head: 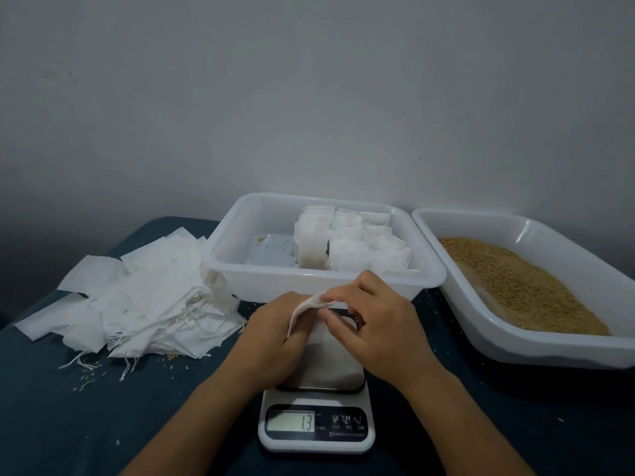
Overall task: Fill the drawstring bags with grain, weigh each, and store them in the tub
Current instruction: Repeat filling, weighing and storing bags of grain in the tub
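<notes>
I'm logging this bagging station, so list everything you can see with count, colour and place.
Empty drawstring bags: a loose pile, white, table left.
Storage tub: one, white, back centre.
Filled bags: a cluster, count unclear, white, tub's right half.
Grain tub: one, white, right, holding tan grain.
Kitchen scale: one, white, front centre, display showing 1.3.
Bag being opened: one, white, above the scale.
Tablecloth: dark blue.
Left hand, right hand: fingers pinching the bag.
</notes>
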Demonstrator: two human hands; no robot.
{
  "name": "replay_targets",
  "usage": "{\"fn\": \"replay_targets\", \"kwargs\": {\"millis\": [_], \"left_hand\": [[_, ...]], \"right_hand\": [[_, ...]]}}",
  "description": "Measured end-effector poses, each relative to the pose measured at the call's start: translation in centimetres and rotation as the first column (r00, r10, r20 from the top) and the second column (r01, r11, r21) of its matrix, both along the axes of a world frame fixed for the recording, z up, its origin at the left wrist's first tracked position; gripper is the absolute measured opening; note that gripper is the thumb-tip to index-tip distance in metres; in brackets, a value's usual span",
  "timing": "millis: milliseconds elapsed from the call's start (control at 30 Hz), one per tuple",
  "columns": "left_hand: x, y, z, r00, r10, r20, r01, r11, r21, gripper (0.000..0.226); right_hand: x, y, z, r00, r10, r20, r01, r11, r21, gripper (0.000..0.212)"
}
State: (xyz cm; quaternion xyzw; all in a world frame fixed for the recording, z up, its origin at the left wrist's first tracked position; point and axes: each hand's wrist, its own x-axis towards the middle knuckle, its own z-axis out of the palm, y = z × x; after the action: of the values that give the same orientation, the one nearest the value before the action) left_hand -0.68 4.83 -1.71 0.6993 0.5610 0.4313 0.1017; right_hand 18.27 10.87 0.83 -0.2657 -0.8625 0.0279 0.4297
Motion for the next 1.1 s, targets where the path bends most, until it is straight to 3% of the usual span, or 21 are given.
{"fn": "replay_targets", "kwargs": {"millis": [133, 300, 500, 567, 667, 800, 867, 1000, 1100], "left_hand": [[0.2, 0.0, 0.0, 0.995, 0.028, -0.1, -0.018, 0.994, 0.104, 0.021], [-0.3, 0.2, 0.1, 0.998, 0.067, 0.016, -0.068, 0.992, 0.103, 0.037], [-0.3, 0.2, 0.4, 0.995, 0.069, 0.077, -0.074, 0.995, 0.066, 0.037], [-0.6, 0.0, 0.5, 0.995, 0.042, 0.094, -0.044, 0.999, 0.021, 0.043], [-0.8, -0.2, 0.8, 0.994, -0.023, 0.106, 0.026, 0.999, -0.024, 0.033], [-0.8, 0.0, 1.0, 0.954, -0.132, 0.268, 0.169, 0.979, -0.118, 0.027], [-0.8, 0.0, 1.7, 0.902, -0.213, 0.376, 0.298, 0.937, -0.184, 0.028], [-1.0, 0.3, 3.5, 0.687, -0.29, 0.666, 0.589, 0.759, -0.278, 0.045], [-0.6, 1.1, 5.1, 0.665, -0.311, 0.679, 0.669, 0.652, -0.357, 0.041]], "right_hand": [[-0.3, -0.1, -0.3, 0.999, 0.05, -0.021, -0.049, 0.997, 0.062, 0.006], [0.0, -0.4, 0.3, 0.984, 0.146, -0.1, -0.147, 0.989, 0.002, 0.005], [0.4, -0.3, 0.4, 0.99, 0.138, -0.038, -0.142, 0.982, -0.125, 0.008], [0.5, -0.2, 0.6, 0.98, 0.197, -0.015, -0.198, 0.97, -0.139, 0.015], [0.6, -0.1, 0.7, 0.973, 0.229, 0.035, -0.223, 0.967, -0.124, 0.026], [0.5, -0.1, 1.1, 0.976, 0.218, 0.007, -0.215, 0.965, -0.147, 0.01], [0.8, -0.2, 1.4, 0.974, 0.224, -0.038, -0.226, 0.939, -0.258, 0.011], [1.1, -0.5, 2.2, 0.969, 0.234, -0.085, -0.249, 0.905, -0.346, 0.007], [1.2, -0.5, 3.0, 0.976, 0.194, -0.101, -0.216, 0.93, -0.297, 0.005]]}}
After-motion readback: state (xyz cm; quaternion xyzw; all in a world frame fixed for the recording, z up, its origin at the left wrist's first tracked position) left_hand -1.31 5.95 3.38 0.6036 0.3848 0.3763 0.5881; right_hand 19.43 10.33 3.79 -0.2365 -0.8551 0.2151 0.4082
